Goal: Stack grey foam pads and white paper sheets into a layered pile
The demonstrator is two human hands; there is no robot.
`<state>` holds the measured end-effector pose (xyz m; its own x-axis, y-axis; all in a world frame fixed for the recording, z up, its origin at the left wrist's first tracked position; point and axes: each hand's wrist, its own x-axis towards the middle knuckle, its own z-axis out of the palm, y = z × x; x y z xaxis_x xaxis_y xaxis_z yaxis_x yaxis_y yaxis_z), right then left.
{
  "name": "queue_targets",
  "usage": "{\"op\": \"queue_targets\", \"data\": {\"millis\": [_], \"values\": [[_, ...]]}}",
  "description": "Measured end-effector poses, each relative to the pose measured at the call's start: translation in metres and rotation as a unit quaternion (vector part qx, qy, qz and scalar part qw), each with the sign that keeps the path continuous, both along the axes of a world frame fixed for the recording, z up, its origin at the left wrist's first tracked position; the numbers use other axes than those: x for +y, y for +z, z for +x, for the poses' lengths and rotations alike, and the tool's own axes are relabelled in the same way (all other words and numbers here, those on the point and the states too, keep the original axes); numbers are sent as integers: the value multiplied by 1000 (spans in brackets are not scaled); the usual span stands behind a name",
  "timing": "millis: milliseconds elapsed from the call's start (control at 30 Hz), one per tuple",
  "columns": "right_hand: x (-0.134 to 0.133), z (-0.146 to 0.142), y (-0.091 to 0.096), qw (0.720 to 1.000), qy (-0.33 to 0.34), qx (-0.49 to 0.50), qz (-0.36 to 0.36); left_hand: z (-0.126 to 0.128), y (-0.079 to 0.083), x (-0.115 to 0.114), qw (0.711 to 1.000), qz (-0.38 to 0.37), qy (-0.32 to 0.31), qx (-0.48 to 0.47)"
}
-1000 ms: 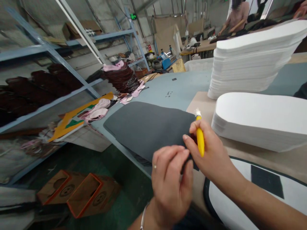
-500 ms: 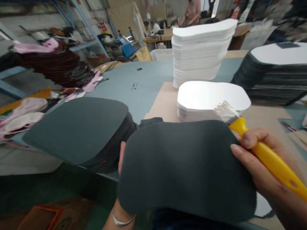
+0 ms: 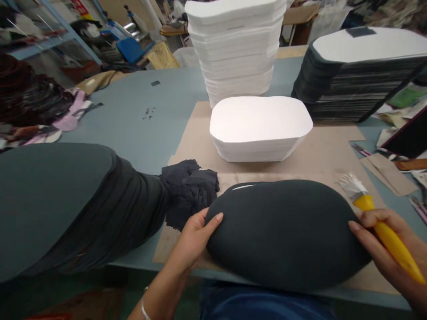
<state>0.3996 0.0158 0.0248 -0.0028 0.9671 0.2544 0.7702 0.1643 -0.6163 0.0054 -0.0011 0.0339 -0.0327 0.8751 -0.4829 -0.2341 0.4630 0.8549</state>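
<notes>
A dark grey rounded panel [image 3: 287, 235] with a smooth surface is held low over the front edge of the table. My left hand [image 3: 193, 233] grips its left edge, thumb on top and fingers partly hidden below. At the opposite edge, my right hand [image 3: 370, 244] pinches the panel and also keeps a yellow-handled brush [image 3: 395, 249], whose whitish, stained bristles point up and away. A sliver of white shows along the panel's far edge. Just beyond lies a low stack of white rounded boards [image 3: 260, 120]. Dark fabric scraps [image 3: 193, 189] lie left of the panel.
A big pile of dark grey pieces [image 3: 56, 191] stands at the left. Behind are a tall white stack [image 3: 236, 53] and a dark stack [image 3: 333, 84] with a white top. Brown cardboard [image 3: 323, 155] covers part of the blue-grey table [image 3: 123, 133]. Tools lie at right.
The view has turned right and down. The dark panel has come down nearer the table and tilted flatter. My left thumb now shows on top of its edge; the brush stays in my right hand.
</notes>
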Motion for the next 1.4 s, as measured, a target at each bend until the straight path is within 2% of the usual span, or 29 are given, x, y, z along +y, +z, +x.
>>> {"op": "queue_targets", "data": {"millis": [100,233,367,467,733,867,933,967,1067,1133,1167,1300,1400], "values": [[8,0,-24,999,25,-31,-20,-6,-15,23,987,46,-34,153],[6,2,-50,995,32,-88,-28,-7,-34,35,917,100,-69,379],[2,9,-56,992,24,-121,-10,-3,-34,41,855,121,-83,497],[3,9,-54,991,29,-127,0,-2,-31,45,828,118,-84,542],[6,6,-58,984,28,-177,14,0,-29,48,810,102,-98,569],[7,5,-56,975,15,-222,17,1,-26,45,788,78,-104,601],[5,4,-52,974,-10,-228,8,0,-27,39,796,89,-76,594],[4,3,-49,977,-24,-213,4,0,-28,34,812,109,-50,571],[0,-3,-42,993,-40,-111,-26,3,-29,14,892,161,29,422],[-2,-9,-40,997,-31,-48,-58,9,-28,2,937,141,40,318],[-3,-13,-39,997,-26,-26,-71,12,-27,-1,951,124,41,282],[-6,-17,-31,996,-26,-1,-82,15,-25,-5,969,94,67,218],[-14,2,-11,996,-53,-34,-59,1,-24,-5,963,105,71,237]]}}
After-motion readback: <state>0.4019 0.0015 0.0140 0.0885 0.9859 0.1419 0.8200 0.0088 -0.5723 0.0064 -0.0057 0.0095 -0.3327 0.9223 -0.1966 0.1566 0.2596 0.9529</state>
